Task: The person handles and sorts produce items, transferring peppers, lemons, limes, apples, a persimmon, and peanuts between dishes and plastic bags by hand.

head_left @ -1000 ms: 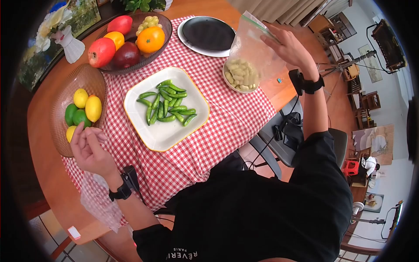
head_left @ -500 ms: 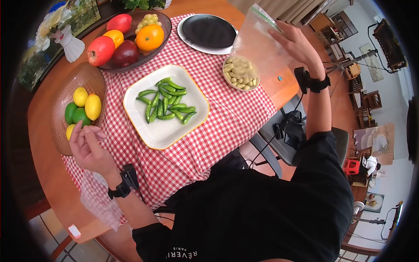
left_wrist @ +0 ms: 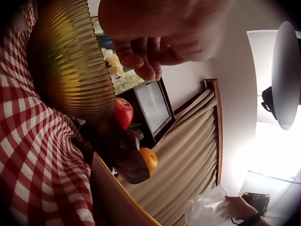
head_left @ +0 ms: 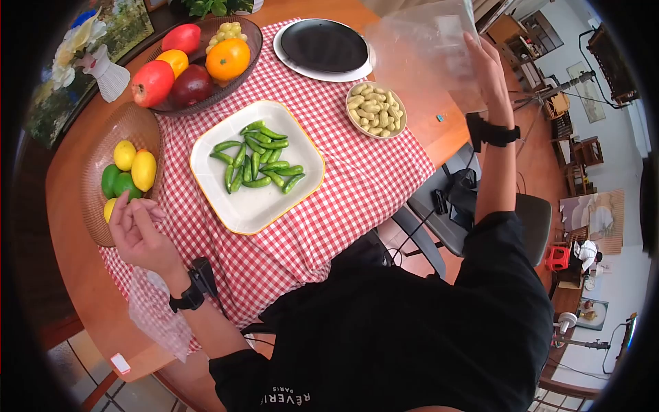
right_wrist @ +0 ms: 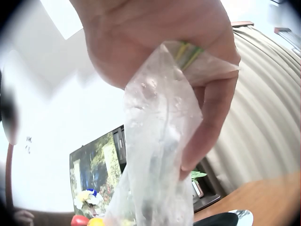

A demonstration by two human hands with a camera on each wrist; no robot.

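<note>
In the head view the right hand (head_left: 491,77) grips a clear zip bag (head_left: 429,51), raised beyond a bowl of peanuts in shells (head_left: 376,110). The right wrist view shows the bag (right_wrist: 160,141) hanging from that hand (right_wrist: 164,47), its zip edge against the palm. Beside the oval fruit bowl (head_left: 96,199), the left hand (head_left: 143,237) hangs with loosely curled fingers, holding nothing. In the left wrist view its fingers (left_wrist: 146,59) hang above the ribbed bowl (left_wrist: 75,61). Green peppers (head_left: 255,156) lie in a square white dish (head_left: 257,209).
A round bowl (head_left: 255,69) of mixed fruit stands at the back left, with a black plate (head_left: 325,45) on a white one beside it. Another clear plastic bag (head_left: 159,312) hangs under the left forearm. A chair (head_left: 525,220) stands at the right table edge.
The right hand has lifted the bag up and away from the peanut bowl, whose contents now show uncovered. The left hand has stayed in nearly the same place. The head view has shifted slightly.
</note>
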